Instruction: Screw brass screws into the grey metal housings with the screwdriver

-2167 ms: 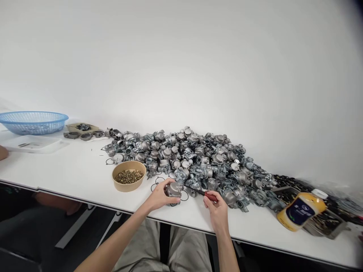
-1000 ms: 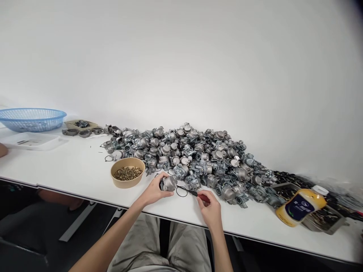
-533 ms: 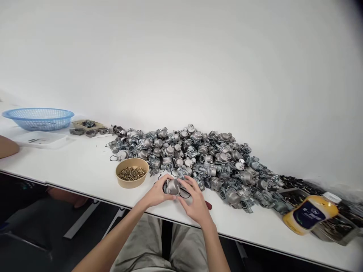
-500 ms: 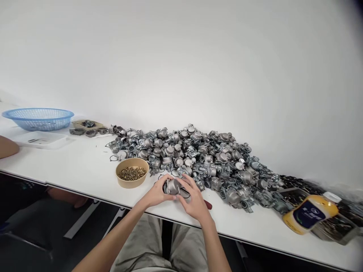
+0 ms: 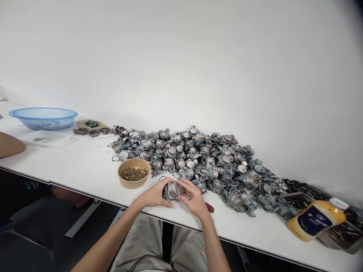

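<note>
Grey metal parts (image 5: 198, 158); blue mesh basket (image 5: 43, 117); tan bowl (image 5: 134, 178); bottle (image 5: 316, 220) seemingly yellow.

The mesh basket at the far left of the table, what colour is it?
Blue. The mesh basket shows clearly in the head view, at the table's far left end.

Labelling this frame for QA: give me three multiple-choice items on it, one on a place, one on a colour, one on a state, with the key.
1. Where does the brown bowl of screws stand?
A. on the person's left of the held metal part
B. inside the blue basket
C. beside the yellow bottle

2. What colour is the screwdriver handle lying on the table?
A. green
B. red
C. white

3. How is the metal part held?
A. by the left hand alone
B. by no hand
C. by the left hand and right hand together

Key: 1 A, the bowl sits left of both hands, near the pile of metal parts. 2 B, a dark red tip shows beyond the right hand. 3 C, fingers of both hands close around it.
</note>
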Available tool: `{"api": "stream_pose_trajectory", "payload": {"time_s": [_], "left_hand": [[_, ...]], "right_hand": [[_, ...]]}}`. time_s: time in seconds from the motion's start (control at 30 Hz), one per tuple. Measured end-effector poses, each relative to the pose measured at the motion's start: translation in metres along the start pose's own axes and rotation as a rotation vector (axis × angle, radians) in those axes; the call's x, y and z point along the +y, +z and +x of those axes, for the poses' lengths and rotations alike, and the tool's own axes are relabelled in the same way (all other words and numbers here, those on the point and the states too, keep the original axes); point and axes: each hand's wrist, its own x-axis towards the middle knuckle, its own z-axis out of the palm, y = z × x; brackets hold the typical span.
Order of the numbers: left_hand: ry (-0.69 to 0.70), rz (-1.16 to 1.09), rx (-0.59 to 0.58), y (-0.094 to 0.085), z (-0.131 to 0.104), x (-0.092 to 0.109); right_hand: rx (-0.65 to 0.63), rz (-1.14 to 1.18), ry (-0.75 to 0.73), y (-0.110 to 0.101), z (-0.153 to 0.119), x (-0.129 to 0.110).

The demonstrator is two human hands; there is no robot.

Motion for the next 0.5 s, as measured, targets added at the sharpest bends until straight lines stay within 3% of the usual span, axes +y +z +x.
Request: {"api": "stream_pose_trajectory", "payload": {"time_s": [0.23,0.5], "left_hand": [[0.002,0.000,0.093,0.001,0.002,0.009],[-0.016,-0.093,0.075,0.001,0.001,0.020]], "right_hand": [[0.021,-0.036,-0.064,0.001,-0.002,-0.001],[0.035,-0.024,-0.070,-0.002,-0.005,0.002]]}}
